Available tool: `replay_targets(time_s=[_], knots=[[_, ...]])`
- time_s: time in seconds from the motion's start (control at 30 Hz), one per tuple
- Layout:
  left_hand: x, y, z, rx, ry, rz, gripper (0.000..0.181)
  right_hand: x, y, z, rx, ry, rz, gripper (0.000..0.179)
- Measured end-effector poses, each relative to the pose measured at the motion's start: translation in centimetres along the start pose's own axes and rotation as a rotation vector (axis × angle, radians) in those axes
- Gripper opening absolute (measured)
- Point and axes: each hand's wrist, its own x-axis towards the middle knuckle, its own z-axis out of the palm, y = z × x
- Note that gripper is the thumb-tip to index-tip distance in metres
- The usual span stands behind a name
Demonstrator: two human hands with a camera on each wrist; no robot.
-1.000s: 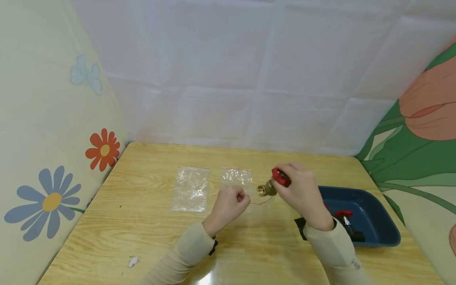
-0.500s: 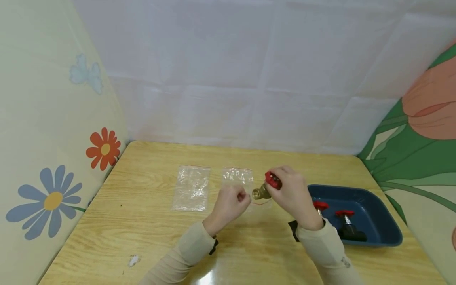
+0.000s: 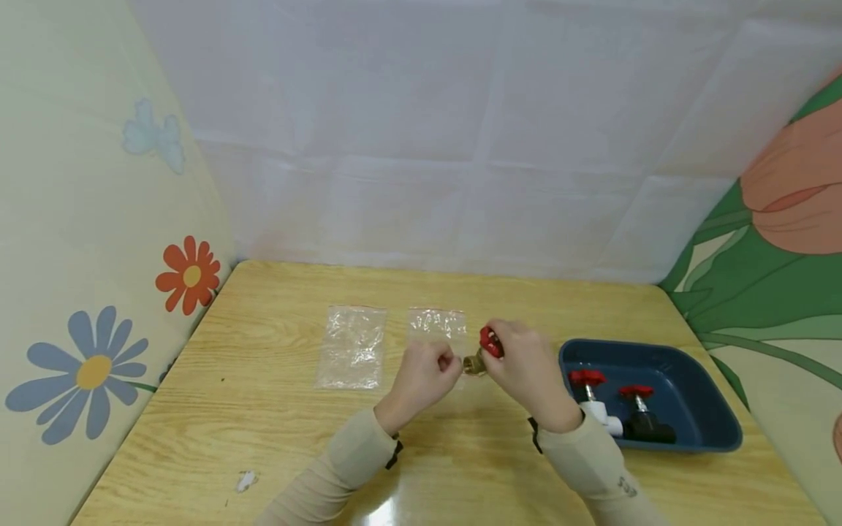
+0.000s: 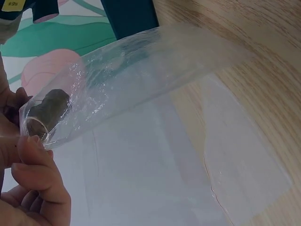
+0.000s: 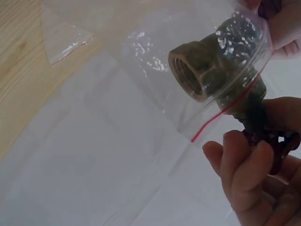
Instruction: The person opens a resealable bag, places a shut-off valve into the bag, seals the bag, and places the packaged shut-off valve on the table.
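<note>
My right hand [image 3: 529, 372] grips a brass gate valve [image 3: 472, 364] by its red handwheel [image 3: 490, 342]. The valve body lies within the mouth of a clear zip bag [image 5: 146, 56], whose red seal line crosses the brass in the right wrist view. One threaded opening faces into the bag, while the handwheel stays outside. My left hand [image 3: 424, 376] pinches the bag's mouth at its edge, left of the valve. In the left wrist view the left fingers [image 4: 40, 165] sit beside the brass opening, and the bag stretches away from them.
Two flat clear zip bags, the left one [image 3: 351, 347] and a smaller right one [image 3: 437, 325], lie on the wooden table [image 3: 276, 409]. At right stands a blue tray [image 3: 726, 438] holding a white valve [image 3: 595, 413] and a black valve [image 3: 647, 427], both with red handwheels.
My right hand has moved left and slightly down, carrying the brass valve to the bag mouth by my left hand. The left hand has stayed in place. The white valve in the tray has come into view.
</note>
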Motion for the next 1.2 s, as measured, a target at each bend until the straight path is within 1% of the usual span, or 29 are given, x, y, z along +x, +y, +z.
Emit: replay_targets(time_s=[0.2, 0.33, 0.47, 0.57, 0.67, 0.73, 0.87, 0.97, 1.07, 1.2], knots=[[0.04, 0.10, -0.01, -0.003, -0.016, -0.026, 0.015, -0.06, -0.27, 0.22, 0.021, -0.043, 0.017, 0.023], [0.09, 0.25, -0.06, 0.010, -0.022, -0.039, 0.014, 0.02, -0.38, 0.23, 0.055, -0.094, 0.038, 0.024], [0.14, 0.30, -0.04, -0.002, -0.032, -0.052, 0.013, 0.15, -0.39, 0.11, 0.104, -0.153, 0.080, 0.022], [0.21, 0.27, 0.03, -0.004, -0.036, -0.056, 0.013, 0.23, -0.32, 0.09, 0.133, -0.202, 0.112, 0.026], [0.26, 0.27, 0.08, 0.008, -0.036, -0.058, 0.013, 0.22, -0.30, 0.13, 0.149, -0.237, 0.127, 0.031], [0.26, 0.27, 0.10, 0.015, -0.034, -0.059, 0.013, 0.19, -0.26, 0.28, 0.147, -0.236, 0.111, 0.030], [0.22, 0.20, 0.14, 0.014, -0.037, -0.055, 0.013, 0.11, -0.17, 0.63, 0.120, -0.198, 0.052, 0.024], [0.13, 0.15, 0.17, -0.019, -0.059, -0.059, 0.012, 0.05, -0.07, 0.77, 0.098, -0.188, 0.020, 0.021], [0.02, 0.09, 0.24, -0.056, -0.085, -0.067, 0.012, 0.01, 0.00, 0.77, 0.094, -0.204, 0.014, 0.018], [-0.07, -0.06, 0.43, -0.072, -0.094, -0.060, 0.014, -0.02, 0.05, 0.77, 0.095, -0.225, 0.017, 0.014]])
